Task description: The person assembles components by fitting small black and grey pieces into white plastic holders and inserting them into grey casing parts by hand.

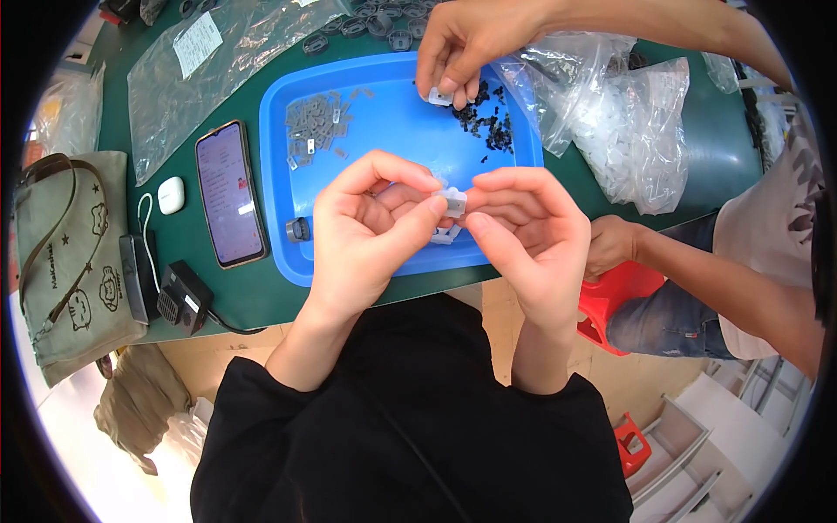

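My left hand [362, 234] pinches a small white plastic part [454, 203] between thumb and fingers, above the near side of a blue tray [272, 166]. Against the part's right edge are the curled fingertips of my right hand [536, 234]; their exact contact is partly hidden. Beneath my hands, more white parts [446, 235] show in the tray. Small grey translucent pieces [314, 122] lie in its far left, and tiny black pieces [497, 131] in its far right. A dark grey ring-like part [298, 229] sits at the near left.
From the right, another person's hand [475, 44] holds a white part over the tray. Their other hand [610, 244] is by a red stool [623, 292]. A phone [231, 193], white earbud case [172, 195], black device [185, 296] and bag [78, 261] lie left; plastic bags [632, 139] lie right.
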Tool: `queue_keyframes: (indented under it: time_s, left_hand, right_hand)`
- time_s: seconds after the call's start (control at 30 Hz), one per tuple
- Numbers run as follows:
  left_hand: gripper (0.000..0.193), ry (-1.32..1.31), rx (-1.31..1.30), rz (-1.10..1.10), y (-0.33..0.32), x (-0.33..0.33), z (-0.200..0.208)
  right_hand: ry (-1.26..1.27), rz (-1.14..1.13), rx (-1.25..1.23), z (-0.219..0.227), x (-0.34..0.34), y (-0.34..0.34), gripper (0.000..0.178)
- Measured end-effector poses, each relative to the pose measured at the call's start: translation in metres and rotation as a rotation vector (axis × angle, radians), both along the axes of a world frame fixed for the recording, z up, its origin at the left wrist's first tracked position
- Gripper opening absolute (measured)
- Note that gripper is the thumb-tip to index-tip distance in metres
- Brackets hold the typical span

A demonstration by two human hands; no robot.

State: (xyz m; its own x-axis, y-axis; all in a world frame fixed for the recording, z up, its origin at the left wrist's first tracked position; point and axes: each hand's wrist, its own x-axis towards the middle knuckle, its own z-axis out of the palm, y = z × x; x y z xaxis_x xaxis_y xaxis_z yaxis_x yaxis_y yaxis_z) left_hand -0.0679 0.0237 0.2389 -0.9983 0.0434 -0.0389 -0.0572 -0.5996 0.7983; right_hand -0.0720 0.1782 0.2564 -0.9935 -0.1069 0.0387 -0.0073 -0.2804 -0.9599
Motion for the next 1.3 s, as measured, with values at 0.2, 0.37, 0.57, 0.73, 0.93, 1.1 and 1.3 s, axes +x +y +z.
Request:
queue_keyframes:
  time_s: [0.2, 0.37, 0.57, 0.73, 0.93, 1.1, 1.3]
  left_hand:
    - [0.014, 0.120, -0.072, 0.002, 0.002, 0.003, -0.001]
    - [0.013, 0.075, -0.143, 0.024, 0.002, -0.001, -0.013]
    - [0.013, 0.011, -0.179, 0.012, 0.002, -0.003, -0.017]
    - [0.012, -0.048, -0.179, -0.033, -0.002, -0.012, -0.027]
    - [0.012, -0.060, -0.192, -0.051, -0.002, -0.015, -0.033]
    - [0.013, -0.042, -0.198, 0.034, 0.002, -0.014, -0.035]
    - [0.014, 0.018, -0.276, 0.156, 0.008, -0.010, -0.034]
  right_hand:
    - [-0.151, 0.116, -0.105, -0.005, -0.001, 0.004, 0.021]
    - [-0.202, 0.081, -0.078, -0.016, -0.004, 0.001, 0.021]
    - [-0.279, 0.059, -0.139, -0.018, -0.006, -0.003, 0.023]
    - [-0.254, 0.019, -0.082, -0.031, -0.009, -0.006, 0.028]
    - [-0.241, -0.017, -0.116, -0.045, -0.009, -0.010, 0.028]
    - [-0.264, -0.038, -0.139, -0.044, -0.011, -0.015, 0.021]
    - [-0.292, 0.064, 0.089, -0.043, -0.012, -0.010, 0.010]
